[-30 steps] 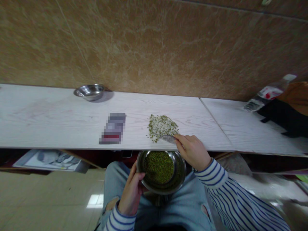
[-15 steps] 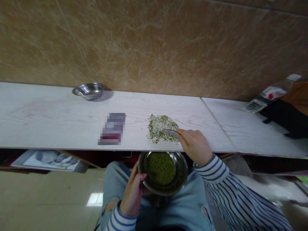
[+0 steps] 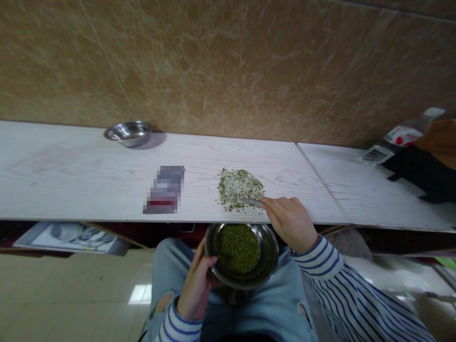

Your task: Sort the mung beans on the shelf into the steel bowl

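My left hand [image 3: 200,280] is closed on the rim of a steel bowl [image 3: 269,266], thumb over the edge. Green beans, like mung beans [image 3: 238,249], lie inside this bowl, which is above my lap just under the counter's front edge. My right hand [image 3: 290,221] grips a metal spoon [image 3: 251,202], seen nearly edge-on, its handle hidden in the fingers. The spoon's tip is at the near part of a spread of white grains mixed with green beans [image 3: 240,183] on the counter.
A smaller steel bowl [image 3: 130,135] stands by the wall at the left. A blurred-out flat item [image 3: 164,190] lies on the white counter [image 3: 71,180]. Far right are a plastic bottle [image 3: 395,137] and a black item [image 3: 423,173]. Below, an open drawer [image 3: 71,237] juts out.
My right hand and the spoon have shifted slightly toward me, to the near side of the mixed grains. The left hand and its bowl have stayed put.
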Motion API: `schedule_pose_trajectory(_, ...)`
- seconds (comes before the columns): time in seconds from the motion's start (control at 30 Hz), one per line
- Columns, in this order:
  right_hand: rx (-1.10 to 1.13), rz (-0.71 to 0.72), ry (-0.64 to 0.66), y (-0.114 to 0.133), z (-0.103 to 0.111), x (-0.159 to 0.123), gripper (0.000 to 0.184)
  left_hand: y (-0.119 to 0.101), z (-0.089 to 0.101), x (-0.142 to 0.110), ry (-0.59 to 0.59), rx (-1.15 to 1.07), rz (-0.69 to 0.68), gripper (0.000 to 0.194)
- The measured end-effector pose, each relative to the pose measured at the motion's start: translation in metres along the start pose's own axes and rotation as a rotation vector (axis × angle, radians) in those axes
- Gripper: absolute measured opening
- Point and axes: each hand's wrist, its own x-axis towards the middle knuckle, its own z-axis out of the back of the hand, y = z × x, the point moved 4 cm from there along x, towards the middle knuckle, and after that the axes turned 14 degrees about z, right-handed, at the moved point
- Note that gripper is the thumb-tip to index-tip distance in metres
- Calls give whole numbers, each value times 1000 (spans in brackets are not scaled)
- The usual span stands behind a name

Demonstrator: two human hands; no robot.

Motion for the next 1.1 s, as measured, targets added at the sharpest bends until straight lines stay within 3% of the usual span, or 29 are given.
schedule_pose_trajectory(0.8,69,78,36,14,4,-3,23,-2,-6,-1,2,14,-17,66)
schedule_pose_trajectory(1.1,101,20,5,8,8,-14,23,1,-5,0,16,38,-30,60)
